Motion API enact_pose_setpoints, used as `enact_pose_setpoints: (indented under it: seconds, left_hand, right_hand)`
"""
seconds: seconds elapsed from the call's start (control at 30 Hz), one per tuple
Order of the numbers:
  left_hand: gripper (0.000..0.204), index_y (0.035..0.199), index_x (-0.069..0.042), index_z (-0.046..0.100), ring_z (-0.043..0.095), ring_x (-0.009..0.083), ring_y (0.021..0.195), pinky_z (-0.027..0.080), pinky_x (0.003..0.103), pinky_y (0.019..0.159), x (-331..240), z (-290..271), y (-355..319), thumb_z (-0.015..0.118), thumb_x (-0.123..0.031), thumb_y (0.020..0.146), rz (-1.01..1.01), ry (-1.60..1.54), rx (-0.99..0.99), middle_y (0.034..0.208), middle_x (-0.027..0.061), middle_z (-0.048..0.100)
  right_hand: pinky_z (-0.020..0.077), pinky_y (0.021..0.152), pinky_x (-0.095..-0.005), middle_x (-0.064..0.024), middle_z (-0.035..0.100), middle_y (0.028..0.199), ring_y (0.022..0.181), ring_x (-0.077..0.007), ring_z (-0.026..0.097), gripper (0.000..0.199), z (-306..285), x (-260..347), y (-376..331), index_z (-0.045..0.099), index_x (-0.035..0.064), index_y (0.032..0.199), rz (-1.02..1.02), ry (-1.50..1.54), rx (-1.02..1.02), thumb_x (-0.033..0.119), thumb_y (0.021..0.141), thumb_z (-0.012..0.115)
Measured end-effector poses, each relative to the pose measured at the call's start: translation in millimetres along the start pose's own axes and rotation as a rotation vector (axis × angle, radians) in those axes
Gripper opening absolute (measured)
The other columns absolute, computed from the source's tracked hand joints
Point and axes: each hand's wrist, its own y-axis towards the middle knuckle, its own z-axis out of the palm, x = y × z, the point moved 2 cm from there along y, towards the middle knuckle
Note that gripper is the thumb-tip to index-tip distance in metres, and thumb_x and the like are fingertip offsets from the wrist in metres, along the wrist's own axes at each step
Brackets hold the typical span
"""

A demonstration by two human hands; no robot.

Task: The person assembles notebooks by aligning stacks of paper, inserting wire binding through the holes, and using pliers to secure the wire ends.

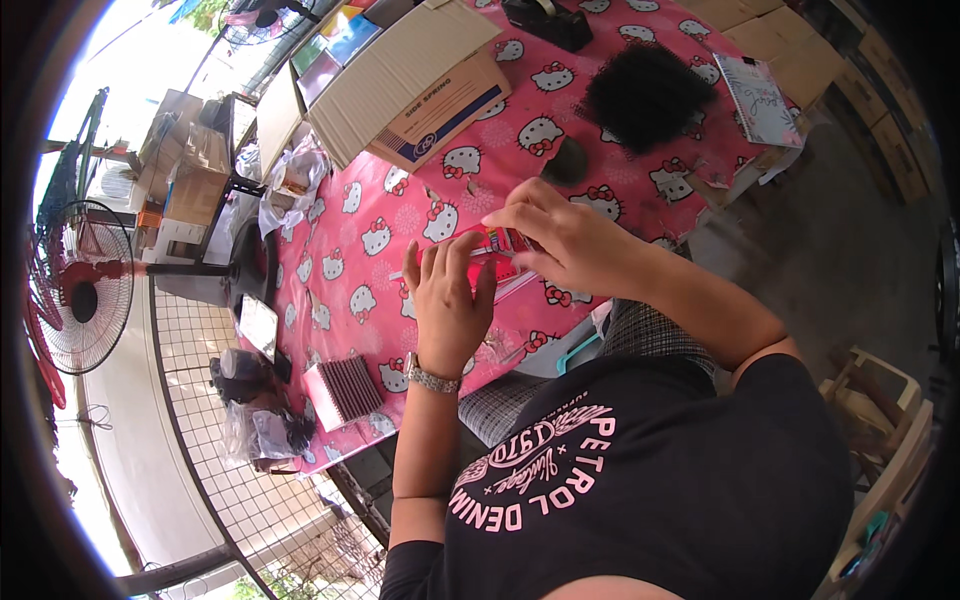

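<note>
While both hands meet above the pink cartoon-cat-print table (380,260), a small flat red packet (497,250) — apparently thin plastic or card — lies between them. The left hand (447,300) cups it from below with fingers closed behind; the right hand (560,238) pinches its upper edge. It looks light, flexible and somewhat slippery — best held by the edges.

table (350,270), pink cartoon-cat cloth | on it: cardboard box (405,80), black fuzzy heap (647,95), notebook (758,98), stacked dark sticks (345,388)
</note>
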Motion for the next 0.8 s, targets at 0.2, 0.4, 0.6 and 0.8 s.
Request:
enact_pose_setpoints:
  seconds: [0.2,0.4,0.6,0.8]
  left_hand:
    - [0.028,0.114,-0.011,0.061,0.06,0.0277,0.104,0.029,0.051,0.113,1.4,0.8,4.3,0.069,-0.019,0.089,0.015,0.057,0.125,0.104,0.0064,0.066]
    - [0.021,0.109,-0.012,0.064,0.06,0.0279,0.105,0.028,0.053,0.113,10.8,3.0,-3.3,0.068,-0.019,0.089,0.018,-0.002,0.119,0.103,0.0045,0.066]
    - [0.027,0.11,-0.012,0.064,0.051,0.0312,0.12,0.024,0.061,0.109,1.4,-0.6,0.9,0.073,-0.021,0.087,-0.048,-0.007,0.042,0.116,0.0047,0.062]
    - [0.033,0.101,-0.007,0.064,0.054,0.0325,0.103,0.041,0.044,0.091,14.7,7.3,-4.0,0.082,-0.017,0.075,-0.088,-0.013,-0.016,0.103,0.0096,0.063]
  right_hand:
    - [0.0561,0.074,-0.0358,-0.0147,0.063,0.1,0.089,-0.0293,0.068,0.039,-3.4,7.6,1.2,0.056,0.0052,0.12,0.07,-0.12,0.125,0.008,0.085,0.072]
    - [0.0543,0.087,-0.0439,-0.0226,0.064,0.117,0.108,-0.0345,0.065,0.04,-5.1,-87.6,28.1,0.053,0.001,0.122,0.538,0.212,0.276,0.027,0.093,0.064]
    - [0.0515,0.095,-0.0413,-0.0233,0.063,0.121,0.12,-0.0344,0.06,0.056,24.7,-222.5,-28.8,0.058,0.0019,0.123,0.256,-0.742,0.254,0.042,0.086,0.071]
    - [0.0479,0.095,-0.0359,-0.016,0.067,0.115,0.108,-0.0263,0.064,0.039,-7.2,-77.7,42.1,0.069,0.0003,0.109,0.4,1.262,0.459,0.024,0.078,0.07]
